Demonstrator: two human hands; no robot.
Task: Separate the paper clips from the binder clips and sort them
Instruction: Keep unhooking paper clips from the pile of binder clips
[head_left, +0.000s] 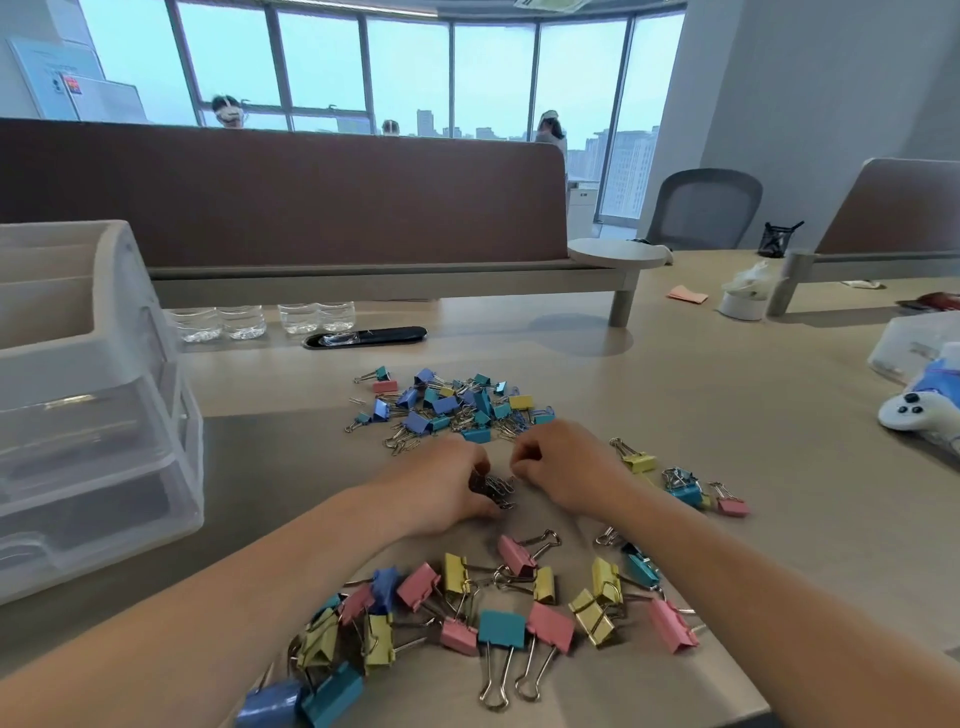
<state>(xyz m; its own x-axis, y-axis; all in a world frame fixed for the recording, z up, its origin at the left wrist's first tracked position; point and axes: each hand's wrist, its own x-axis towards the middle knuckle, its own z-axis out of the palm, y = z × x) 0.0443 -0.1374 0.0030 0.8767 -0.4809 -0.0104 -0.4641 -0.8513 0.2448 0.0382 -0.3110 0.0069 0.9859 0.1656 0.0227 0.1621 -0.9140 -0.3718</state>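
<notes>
Paper clips (493, 488) look light and snag-prone; our left hand (441, 491) grips a bunch, right hand (563, 467) curls, contents unclear.

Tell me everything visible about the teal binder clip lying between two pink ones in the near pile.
The teal binder clip looks like painted metal, clamping nothing. Two silver wire handles stretch toward the camera. It lies flat on the beige table, close between pink binder clips.

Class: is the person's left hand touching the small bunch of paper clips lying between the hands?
Touching. In the head view the left hand curls round the bunch of paper clips, with no gap visible.
</notes>
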